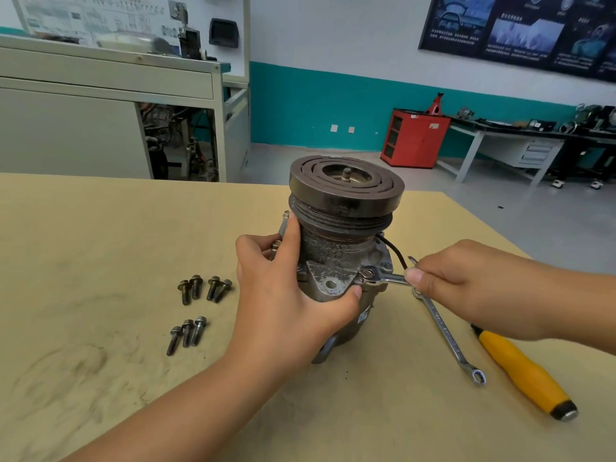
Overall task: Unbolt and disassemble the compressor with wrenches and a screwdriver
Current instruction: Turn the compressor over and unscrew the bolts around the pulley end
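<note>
The compressor (340,248) stands upright on its rear end at the centre of the frame, pulley uppermost, on the tan surface (100,228). By the look of it the unbolting is well under way but not finished. Seven loose bolts lie left of centre, four in an upper group (205,288) and three in a lower group (186,333), while the housing appears to be in one piece. The left hand (283,295) steadies the body, its fingers (292,238) wrapped round the side and the thumb pressed on the mounting lug. The right hand (466,288) pinches the shank of a wrench (388,279), whose ring end sits on a bolt head (367,274) at the flange, so at least that bolt is not yet out. How many others remain on the hidden far side cannot be told. A second wrench (446,331) and a yellow-handled screwdriver (523,371) lie untouched at the lower right. The bolts lie directly on the surface, not in any tray. The only container in view is a red cabinet (415,138) at the upper right; its contents are too small to make out.
</note>
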Action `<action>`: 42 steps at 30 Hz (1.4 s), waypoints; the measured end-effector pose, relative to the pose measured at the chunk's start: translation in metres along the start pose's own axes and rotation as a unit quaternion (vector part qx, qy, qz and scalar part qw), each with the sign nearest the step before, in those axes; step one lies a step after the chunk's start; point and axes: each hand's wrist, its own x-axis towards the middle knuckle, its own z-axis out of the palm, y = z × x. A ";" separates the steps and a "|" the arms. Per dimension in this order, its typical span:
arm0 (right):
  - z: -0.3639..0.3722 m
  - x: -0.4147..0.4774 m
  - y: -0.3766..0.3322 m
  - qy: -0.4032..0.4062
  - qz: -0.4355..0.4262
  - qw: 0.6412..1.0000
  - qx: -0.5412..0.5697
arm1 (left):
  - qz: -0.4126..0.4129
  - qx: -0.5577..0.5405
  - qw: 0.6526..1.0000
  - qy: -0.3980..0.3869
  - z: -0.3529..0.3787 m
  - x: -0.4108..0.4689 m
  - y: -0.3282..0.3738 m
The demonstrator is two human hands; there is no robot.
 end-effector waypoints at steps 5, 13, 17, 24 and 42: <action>0.009 -0.002 0.011 0.020 -0.047 0.999 -0.018 | 0.003 0.013 1.000 0.009 0.001 0.001 0.000; 0.009 0.013 0.027 0.033 -0.125 0.988 -0.089 | -0.011 0.007 1.000 0.004 -0.001 0.001 0.002; 0.005 0.022 0.031 0.056 -0.157 0.975 -0.145 | -0.016 -0.009 1.000 -0.008 -0.003 0.002 0.002; -0.010 0.038 0.032 0.120 -0.287 0.938 -0.152 | -0.007 -0.021 0.999 -0.030 -0.006 0.003 0.002; -0.006 -0.004 0.033 0.232 -0.054 0.968 -0.079 | -0.016 -0.003 1.000 0.001 0.000 -0.001 0.000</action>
